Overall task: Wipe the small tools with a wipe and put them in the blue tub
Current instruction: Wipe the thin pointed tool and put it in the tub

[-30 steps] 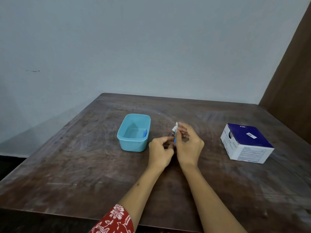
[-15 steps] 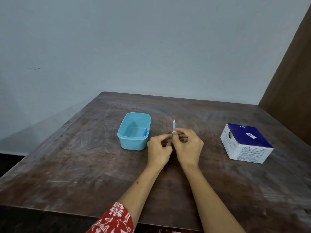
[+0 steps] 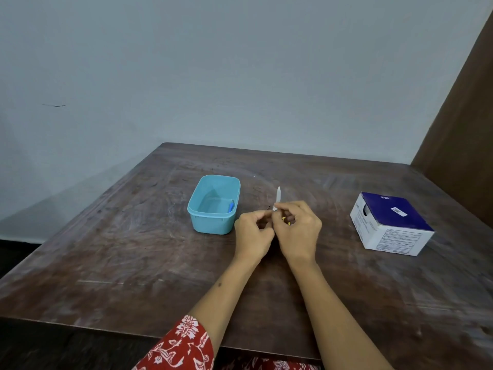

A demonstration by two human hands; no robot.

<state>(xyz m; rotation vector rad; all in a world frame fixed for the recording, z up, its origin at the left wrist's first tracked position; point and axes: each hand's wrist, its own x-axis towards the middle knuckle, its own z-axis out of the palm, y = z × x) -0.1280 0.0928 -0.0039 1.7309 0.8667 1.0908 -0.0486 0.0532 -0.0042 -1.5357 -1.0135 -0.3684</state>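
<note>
Wipe (image 3: 277, 196) now stands taller above worn brown table (image 3: 133, 249), grey wall (image 3: 240, 76).

Red sleeve (image 3: 184, 345) with a white floral print (left arm only); both forearms bare.

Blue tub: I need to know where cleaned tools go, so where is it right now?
In the head view the blue tub sits on the table, left of the left hand, far across from the white and navy box.

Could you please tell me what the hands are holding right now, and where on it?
Both hands, left and right, pinch the lower end of a thin white wipe; a small yellow bit shows underneath.
</note>
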